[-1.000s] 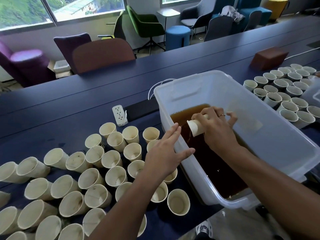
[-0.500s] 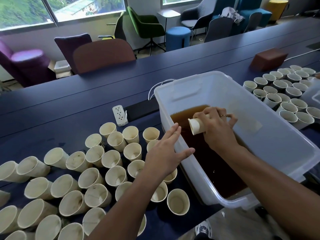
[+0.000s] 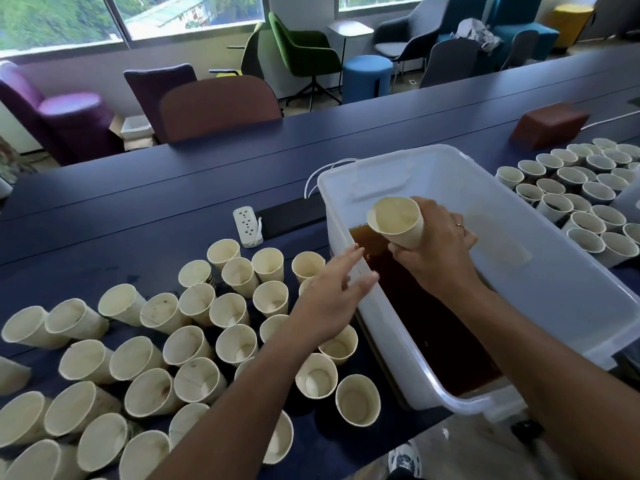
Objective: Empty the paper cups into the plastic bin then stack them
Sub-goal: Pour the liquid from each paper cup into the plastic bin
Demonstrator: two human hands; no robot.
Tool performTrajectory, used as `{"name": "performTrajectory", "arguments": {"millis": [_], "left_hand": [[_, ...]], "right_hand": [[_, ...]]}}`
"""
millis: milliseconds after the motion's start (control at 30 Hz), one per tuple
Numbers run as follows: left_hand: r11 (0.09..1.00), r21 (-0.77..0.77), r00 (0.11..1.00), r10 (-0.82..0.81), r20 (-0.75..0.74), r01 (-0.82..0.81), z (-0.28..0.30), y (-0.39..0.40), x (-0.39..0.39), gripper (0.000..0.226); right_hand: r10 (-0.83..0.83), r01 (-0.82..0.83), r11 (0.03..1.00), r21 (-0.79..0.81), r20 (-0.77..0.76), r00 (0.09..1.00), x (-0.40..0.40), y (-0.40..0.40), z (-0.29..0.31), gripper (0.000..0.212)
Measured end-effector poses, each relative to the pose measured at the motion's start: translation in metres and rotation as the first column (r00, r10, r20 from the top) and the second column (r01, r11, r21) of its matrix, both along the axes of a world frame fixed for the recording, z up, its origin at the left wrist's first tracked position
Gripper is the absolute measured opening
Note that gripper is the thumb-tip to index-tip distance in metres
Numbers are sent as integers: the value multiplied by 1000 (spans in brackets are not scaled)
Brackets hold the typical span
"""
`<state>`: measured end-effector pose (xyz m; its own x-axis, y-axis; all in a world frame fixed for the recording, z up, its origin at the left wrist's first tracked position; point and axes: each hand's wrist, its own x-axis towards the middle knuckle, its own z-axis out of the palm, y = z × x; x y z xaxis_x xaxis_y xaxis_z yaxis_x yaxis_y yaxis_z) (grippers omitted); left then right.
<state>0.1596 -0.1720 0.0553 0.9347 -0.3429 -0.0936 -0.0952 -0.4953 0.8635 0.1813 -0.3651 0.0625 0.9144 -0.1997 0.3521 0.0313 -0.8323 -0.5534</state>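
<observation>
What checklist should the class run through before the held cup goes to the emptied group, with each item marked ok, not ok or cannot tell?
1. Held cup empty: ok, inside looks dry.
2. Right hand grips the cup firmly: ok.
3. Left hand free to receive it: ok, fingers open, holding nothing.
4. Cup over the bin in case of drips: ok.
5. Bin has room for more liquid: ok, level well below the rim.
6. Stack started among emptied cups: not ok, all stand singly.

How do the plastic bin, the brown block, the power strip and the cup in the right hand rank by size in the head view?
1. plastic bin
2. brown block
3. cup and power strip: alike, unsure.
</observation>
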Motion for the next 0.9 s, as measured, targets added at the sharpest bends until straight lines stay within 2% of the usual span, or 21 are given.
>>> {"name": "performTrajectory", "arguments": {"millis": [100, 200, 333, 500, 567, 633, 733, 800, 900], "left_hand": [[934, -255, 967, 254, -12, -248, 19, 22, 3, 29], [861, -324, 910, 414, -2, -393, 39, 55, -1, 21], [811, -270, 825, 558, 89, -520, 51, 106, -18, 14], [733, -96, 724, 680, 114, -673, 40, 174, -51, 11], [687, -23, 682, 724, 104, -726, 28, 205, -65, 12], [628, 31, 628, 773, 88, -777, 16, 237, -83, 13], [555, 81, 561, 824, 86, -828, 4, 274, -106, 12], [510, 123, 522, 847, 100, -851, -1, 299, -117, 13], [398, 123, 411, 906, 105, -909, -4, 351, -137, 11]], "right_hand": [[108, -109, 993, 35, 34, 994, -6, 26, 21, 67], [219, -219, 975, -35, -17, 976, -8, 67, 33, 71], [379, -381, 925, -11, -75, 922, -20, 130, 31, 73], [546, -539, 837, 90, -175, 819, -39, 204, 9, 74], [643, -625, 765, 157, -244, 726, -47, 229, 5, 79], [746, -699, 664, 265, -298, 596, -56, 258, 4, 74], [818, -730, 575, 369, -286, 500, -62, 296, -5, 62], [840, -723, 542, 429, -250, 481, -63, 319, -10, 54], [861, -724, 508, 466, -246, 446, -64, 362, -15, 46]]}}
